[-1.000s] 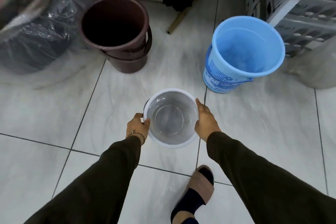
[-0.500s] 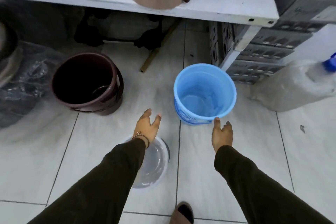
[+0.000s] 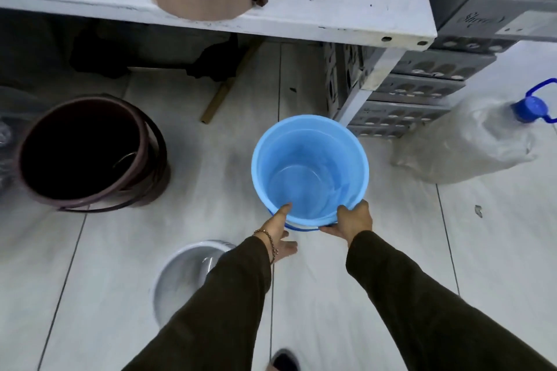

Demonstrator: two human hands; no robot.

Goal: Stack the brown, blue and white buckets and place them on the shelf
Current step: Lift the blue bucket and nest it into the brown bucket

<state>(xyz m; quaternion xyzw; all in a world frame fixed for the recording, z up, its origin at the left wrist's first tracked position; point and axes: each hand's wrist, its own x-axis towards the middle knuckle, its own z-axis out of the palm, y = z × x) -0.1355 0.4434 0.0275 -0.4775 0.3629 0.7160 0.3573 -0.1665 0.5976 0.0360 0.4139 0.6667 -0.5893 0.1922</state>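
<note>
No legible text on anything.

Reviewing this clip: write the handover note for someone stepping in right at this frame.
Left hand: thumb hooked over the near rim of the blue bucket.
Right hand: grip closed on the same rim.
Brown bucket: upright on the floor, left, empty-handed.
White bucket: on the floor under the left sleeve, released.
Done: nothing stacked yet.
Left: nest the three buckets, then set the stack on the white shelf.
</note>
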